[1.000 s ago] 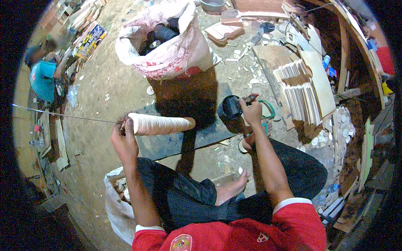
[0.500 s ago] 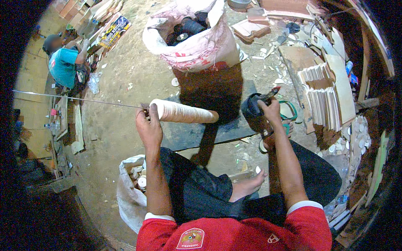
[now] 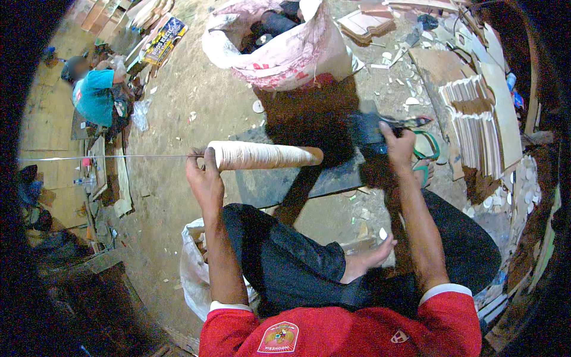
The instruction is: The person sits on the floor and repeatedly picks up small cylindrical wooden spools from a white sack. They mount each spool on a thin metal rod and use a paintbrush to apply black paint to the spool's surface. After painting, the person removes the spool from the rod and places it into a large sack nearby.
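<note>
My left hand (image 3: 205, 177) pinches a thin metal rod (image 3: 119, 157) against the near-left end of a long stack of pale discs (image 3: 267, 156). The stack lies almost level, its browner far end pointing right. My right hand (image 3: 401, 147) is closed round a dark, cup-like container (image 3: 367, 134), smeared by motion, to the right of the stack. A slim tool with a reddish tip (image 3: 419, 121) sticks out beside that hand; whether it stands in the container or is held with it I cannot tell. The container's contents are hidden.
A big whitish sack (image 3: 285, 71) of dark rolls stands ahead. A smaller sack (image 3: 193, 273) sits by my left leg. Stacked pale wooden slats (image 3: 473, 131) and green sandals (image 3: 437, 146) lie right. A person in a teal shirt (image 3: 94, 98) sits far left.
The disc stack and rod have swung closer to level. My right hand and the dark container have shifted right and slightly upward, now blurred. The whole view has turned a little.
</note>
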Tool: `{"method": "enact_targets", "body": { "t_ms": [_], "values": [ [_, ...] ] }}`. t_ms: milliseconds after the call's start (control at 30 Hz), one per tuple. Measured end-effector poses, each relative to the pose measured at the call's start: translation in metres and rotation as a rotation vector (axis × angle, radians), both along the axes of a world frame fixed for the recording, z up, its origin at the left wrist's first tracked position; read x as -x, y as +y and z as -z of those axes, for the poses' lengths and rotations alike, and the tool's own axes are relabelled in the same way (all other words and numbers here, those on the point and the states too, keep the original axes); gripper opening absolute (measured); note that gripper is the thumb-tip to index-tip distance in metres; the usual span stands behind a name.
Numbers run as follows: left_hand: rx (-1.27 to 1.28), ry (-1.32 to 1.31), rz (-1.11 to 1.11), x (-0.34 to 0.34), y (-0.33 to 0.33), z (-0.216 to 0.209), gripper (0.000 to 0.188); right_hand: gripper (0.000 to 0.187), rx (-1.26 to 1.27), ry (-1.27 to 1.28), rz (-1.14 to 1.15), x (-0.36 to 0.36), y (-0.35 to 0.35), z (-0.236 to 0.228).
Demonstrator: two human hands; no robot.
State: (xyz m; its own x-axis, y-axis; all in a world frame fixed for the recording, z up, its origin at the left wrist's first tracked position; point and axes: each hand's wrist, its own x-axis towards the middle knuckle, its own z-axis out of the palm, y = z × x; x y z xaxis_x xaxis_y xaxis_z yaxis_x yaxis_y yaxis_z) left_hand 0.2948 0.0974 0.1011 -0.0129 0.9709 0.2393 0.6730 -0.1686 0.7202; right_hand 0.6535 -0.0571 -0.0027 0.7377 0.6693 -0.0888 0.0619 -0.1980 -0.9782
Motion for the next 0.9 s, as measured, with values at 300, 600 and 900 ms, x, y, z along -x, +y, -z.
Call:
{"method": "enact_targets", "body": {
  "t_ms": [300, 600, 900],
  "values": [
    [0.038, -0.158, -0.042, -0.014, -0.003, 0.008, 0.017, 0.018, -0.291, -0.265, -0.073, 0.121, 0.039, 0.082],
    [0.015, -0.242, 0.029, -0.013, 0.005, 0.014, 0.017, 0.020, -0.319, -0.256, 0.042, 0.191, 0.040, 0.097],
    [-0.085, -0.046, 0.024, -0.005, 0.001, 0.007, 0.021, 0.025, 0.170, -0.199, 0.075, 0.123, 0.006, 0.138]
  ]
}}
